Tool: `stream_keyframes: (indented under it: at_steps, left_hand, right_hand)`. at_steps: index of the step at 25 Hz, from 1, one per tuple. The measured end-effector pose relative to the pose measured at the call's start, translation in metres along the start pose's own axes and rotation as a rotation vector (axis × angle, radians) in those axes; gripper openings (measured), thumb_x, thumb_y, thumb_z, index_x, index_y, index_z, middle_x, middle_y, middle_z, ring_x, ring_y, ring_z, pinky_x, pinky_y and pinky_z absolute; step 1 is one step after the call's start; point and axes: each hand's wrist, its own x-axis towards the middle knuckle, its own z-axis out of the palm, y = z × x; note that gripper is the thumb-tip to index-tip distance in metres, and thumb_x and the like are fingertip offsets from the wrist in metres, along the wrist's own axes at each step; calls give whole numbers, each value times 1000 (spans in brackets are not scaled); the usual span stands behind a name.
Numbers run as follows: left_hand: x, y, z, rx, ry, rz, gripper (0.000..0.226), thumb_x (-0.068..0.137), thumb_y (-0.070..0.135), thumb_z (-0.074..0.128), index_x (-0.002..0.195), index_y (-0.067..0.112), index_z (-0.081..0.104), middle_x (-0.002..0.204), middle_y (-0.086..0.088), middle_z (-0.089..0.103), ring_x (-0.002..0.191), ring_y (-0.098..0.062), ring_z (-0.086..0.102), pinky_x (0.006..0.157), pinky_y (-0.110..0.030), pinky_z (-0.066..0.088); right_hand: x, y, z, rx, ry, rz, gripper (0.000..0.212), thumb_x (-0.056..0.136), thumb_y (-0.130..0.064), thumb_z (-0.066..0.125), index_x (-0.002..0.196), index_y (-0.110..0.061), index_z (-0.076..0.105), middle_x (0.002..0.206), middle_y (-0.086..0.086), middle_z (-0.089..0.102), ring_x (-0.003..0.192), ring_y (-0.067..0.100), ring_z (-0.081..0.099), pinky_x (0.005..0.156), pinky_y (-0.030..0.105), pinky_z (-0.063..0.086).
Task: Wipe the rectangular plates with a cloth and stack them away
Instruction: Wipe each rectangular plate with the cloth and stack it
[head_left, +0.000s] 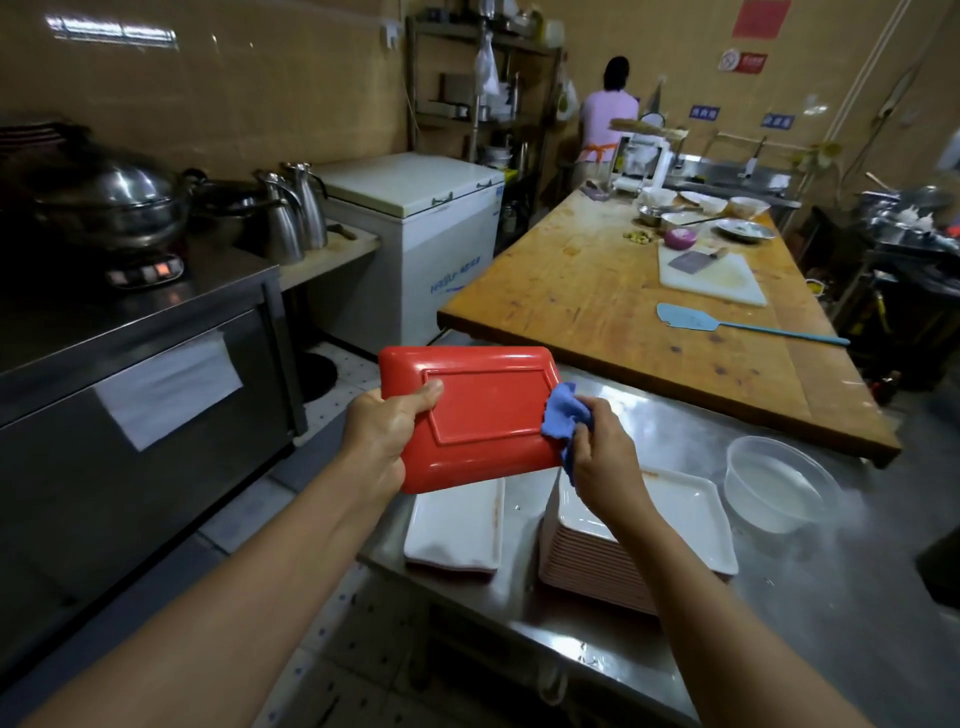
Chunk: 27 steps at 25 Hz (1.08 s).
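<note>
We hold one red plate (483, 415) up in the centre of the frame, underside facing us, tilted so its raised foot rim is in easy reach. Our left hand (382, 431) grips the plate's left edge, thumb laid across the back and the other fingers hidden behind it; that grip keeps the plate steady in the air while the other side gets rubbed. Our right hand (602, 447) is closed around a bunched blue cloth (563, 418), pressing it against the plate's right edge, near the corner of the foot rim.

Below, in the lower middle of the frame, lies the steel surface (779, 597). On it sit two groups of plates: a tall stack (691, 519) with a white face on top, directly under the right hand, and a short pile (457, 525) just to its left, under the held plate. We judge the tall stack to be the plates waiting and the short pile the finished ones, though the picture alone cannot settle which is which. Holding the plate above both keeps the next move short.

A clear plastic bowl (779, 483) stands to the right of the stacks. Further up, a wooden table (623, 301) carries a cutting board (711, 270) and a blue spatula (727, 322).
</note>
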Motion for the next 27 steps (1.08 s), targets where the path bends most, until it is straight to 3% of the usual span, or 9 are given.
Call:
stream_keyframes:
  at_steps: [4, 7, 12, 14, 17, 21, 23, 25, 27]
  left_hand:
    - [13, -3, -17, 353, -42, 404, 18, 74, 12, 76, 87, 17, 66, 75, 2, 68, 65, -11, 66, 63, -25, 54]
    - [24, -29, -22, 852, -125, 717, 15, 73, 21, 77, 78, 13, 66, 70, 0, 64, 66, -17, 60, 62, -32, 46]
    - [29, -97, -27, 1460, -346, 945, 20, 79, 17, 70, 100, 16, 68, 91, -4, 66, 85, -26, 63, 62, -34, 51]
    - [30, -117, -30, 1456, -397, 974, 23, 68, 7, 77, 90, 14, 73, 79, -5, 70, 70, -25, 67, 49, -33, 52]
    - [34, -142, -29, 1494, -437, 1021, 15, 64, 4, 78, 76, 12, 72, 68, -4, 70, 59, -23, 68, 39, -32, 50]
    - [34, -159, -26, 1592, -504, 1072, 12, 69, 19, 60, 68, 16, 71, 56, 1, 64, 48, -19, 62, 33, -19, 40]
    - [33, -169, -27, 1636, -535, 1086, 6, 62, 13, 73, 65, 16, 70, 55, 1, 61, 48, -18, 59, 32, -18, 35]
    - [34, -182, -29, 1643, -552, 1039, 20, 54, 7, 84, 66, 15, 69, 58, 1, 61, 52, -18, 59, 32, -20, 35]
    - [36, -189, -33, 1636, -556, 1001, 26, 51, 8, 88, 70, 12, 70, 65, -2, 65, 58, -20, 62, 34, -21, 40]
  right_hand:
    - [-1, -3, 4, 103, 39, 64, 29, 93, 0, 38, 99, -23, 55, 83, 6, 60, 54, 8, 54, 42, 11, 39]
    - [-6, -3, 6, 152, 26, 93, 30, 94, 0, 38, 103, -22, 57, 84, -5, 60, 57, -4, 58, 45, 4, 39]
    - [-16, 14, 9, 101, 10, 143, 30, 94, -3, 40, 115, -15, 57, 103, 11, 62, 85, 23, 60, 64, 14, 46]
    - [-20, 23, 7, 82, 32, 162, 31, 93, -2, 41, 116, -16, 57, 104, 9, 62, 86, 20, 57, 60, 6, 41]
    - [-22, 35, 2, 56, 56, 182, 31, 92, -4, 42, 114, -21, 57, 103, 5, 62, 87, 19, 57, 64, 17, 41]
    - [-22, 45, -4, 98, 101, 205, 31, 92, -4, 42, 114, -21, 57, 105, 7, 63, 83, 19, 62, 66, 13, 49]
    - [-22, 48, -6, 114, 118, 222, 30, 93, -4, 42, 114, -20, 56, 106, 8, 63, 84, 19, 63, 69, 20, 53]
    - [-23, 53, -10, 112, 131, 221, 30, 93, -4, 42, 114, -21, 56, 107, 7, 62, 83, 14, 61, 64, 9, 48]
    - [-23, 56, -12, 106, 136, 222, 30, 94, -5, 42, 116, -22, 55, 110, 7, 62, 91, 20, 60, 73, 19, 50]
